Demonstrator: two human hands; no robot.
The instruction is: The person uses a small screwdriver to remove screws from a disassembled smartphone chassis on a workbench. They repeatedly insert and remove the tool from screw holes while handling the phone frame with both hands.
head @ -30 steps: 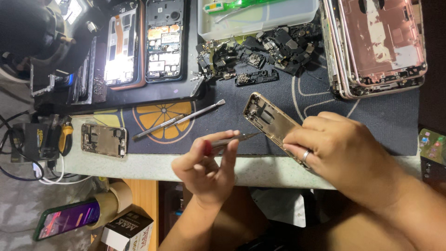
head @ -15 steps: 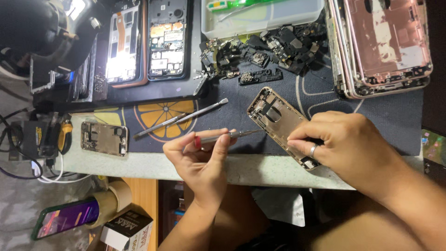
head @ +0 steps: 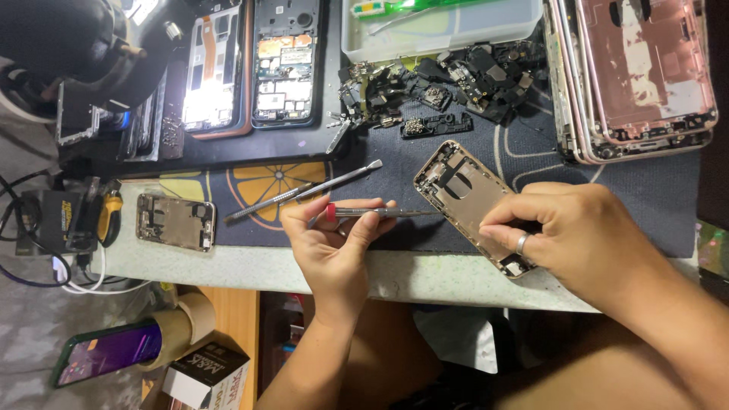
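My left hand (head: 334,243) pinches a thin screwdriver with a red collar (head: 380,213), held level and pointing right. Its tip touches the left edge of a gold phone housing (head: 463,190) that lies tilted on the dark mat. My right hand (head: 577,235), with a ring on one finger, presses down on the lower right end of that housing and grips it. A metal pry tool (head: 304,191) lies on the mat just above my left hand.
A pile of small black phone parts (head: 440,91) lies behind the housing, beside a white plastic tray (head: 440,30). Stacked rose-coloured housings (head: 638,76) sit at the back right. Two opened phones (head: 250,64) and a loose gold frame (head: 175,222) are at the left, tape rolls (head: 182,326) below.
My left hand rose from the table edge onto the mat and brought the screwdriver tip to the housing. My right hand shifted the housing slightly right and laid it flatter.
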